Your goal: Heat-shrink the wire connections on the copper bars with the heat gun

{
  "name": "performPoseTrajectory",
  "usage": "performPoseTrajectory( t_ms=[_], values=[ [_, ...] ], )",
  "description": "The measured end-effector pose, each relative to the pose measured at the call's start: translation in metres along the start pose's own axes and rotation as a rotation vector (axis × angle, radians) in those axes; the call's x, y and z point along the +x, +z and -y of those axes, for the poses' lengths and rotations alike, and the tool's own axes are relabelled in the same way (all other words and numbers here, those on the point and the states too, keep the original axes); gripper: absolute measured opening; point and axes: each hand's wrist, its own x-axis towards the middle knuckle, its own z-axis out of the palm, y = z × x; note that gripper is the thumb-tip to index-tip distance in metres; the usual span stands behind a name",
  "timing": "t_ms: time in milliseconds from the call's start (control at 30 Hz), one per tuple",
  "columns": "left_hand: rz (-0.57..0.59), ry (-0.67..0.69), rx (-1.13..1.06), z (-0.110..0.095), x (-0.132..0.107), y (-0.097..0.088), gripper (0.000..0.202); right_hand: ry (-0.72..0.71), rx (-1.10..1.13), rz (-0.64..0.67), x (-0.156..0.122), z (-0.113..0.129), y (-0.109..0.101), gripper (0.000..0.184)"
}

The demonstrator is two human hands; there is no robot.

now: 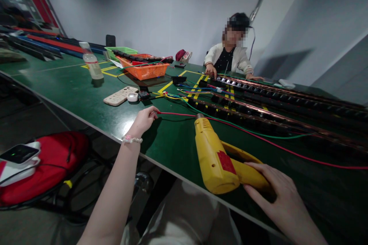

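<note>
Between the closed fingers of my left hand (145,119) is the end of a red wire (178,114), which runs rightward across the green table. My right hand (276,189) is wrapped round the handle of a yellow heat gun (211,153). Its metal nozzle points away from me, at the red wire. Whether nozzle and wire touch, I cannot tell. A green wire (224,121) lies just beyond. Behind the wires stretch long dark strips (244,116) with copper-coloured edges, leading off to the right.
A phone (119,96) and a small white case (132,97) lie beyond my left hand. Farther back stand a bottle (92,63) and an orange basket (146,72) of parts. Across the table (86,103), a co-worker (228,51) handles another strip. A red bag (54,160) sits at lower left.
</note>
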Motion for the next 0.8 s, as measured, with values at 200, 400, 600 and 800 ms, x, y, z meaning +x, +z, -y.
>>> performPoseTrajectory(
  t_ms=[200, 400, 600, 800],
  values=[
    [0.023, -0.016, 0.058, -0.006, 0.003, -0.003, 0.031, -0.010, -0.010, -0.014, 0.001, 0.009, 0.001, 0.035],
    [0.017, -0.018, 0.074, -0.007, 0.002, -0.003, 0.029, -0.095, 0.001, -0.028, 0.010, 0.031, 0.007, 0.030],
    [0.006, -0.010, 0.095, -0.001, 0.002, 0.002, 0.028, -0.119, 0.044, 0.014, 0.020, 0.061, 0.019, 0.034],
    [0.001, 0.011, 0.110, -0.001, 0.001, 0.003, 0.027, -0.139, 0.113, 0.070, 0.029, 0.094, 0.027, 0.036]
  ],
)
